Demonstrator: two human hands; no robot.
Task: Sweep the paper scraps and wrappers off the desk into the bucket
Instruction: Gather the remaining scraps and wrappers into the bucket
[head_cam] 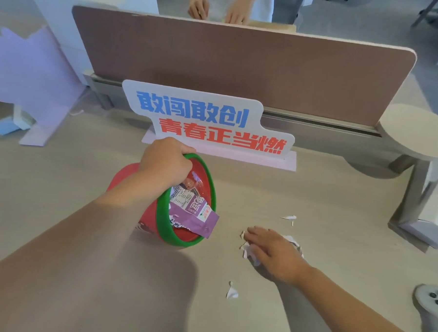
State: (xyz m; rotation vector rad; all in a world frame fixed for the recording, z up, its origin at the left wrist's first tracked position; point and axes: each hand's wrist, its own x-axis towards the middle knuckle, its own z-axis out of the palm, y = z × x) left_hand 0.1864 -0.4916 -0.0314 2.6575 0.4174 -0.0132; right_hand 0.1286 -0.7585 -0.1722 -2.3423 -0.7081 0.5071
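Observation:
A red bucket (147,225) with a green rim lies tipped on its side on the desk, its mouth facing right. My left hand (166,163) grips the top of its rim. A purple wrapper (196,216) and other wrappers sit inside, the purple one sticking out over the rim. My right hand (274,250) lies flat, fingers together, on a heap of white paper scraps (246,248) to the right of the bucket's mouth. One scrap (232,292) lies nearer me, and two small ones (289,217) lie farther back.
A sign with blue and red lettering (207,122) stands behind the bucket, in front of a brown divider panel (243,65). A round stand (415,133) is at the right, a grey device (431,301) at the right edge. Another person's hands (218,9) show beyond the divider.

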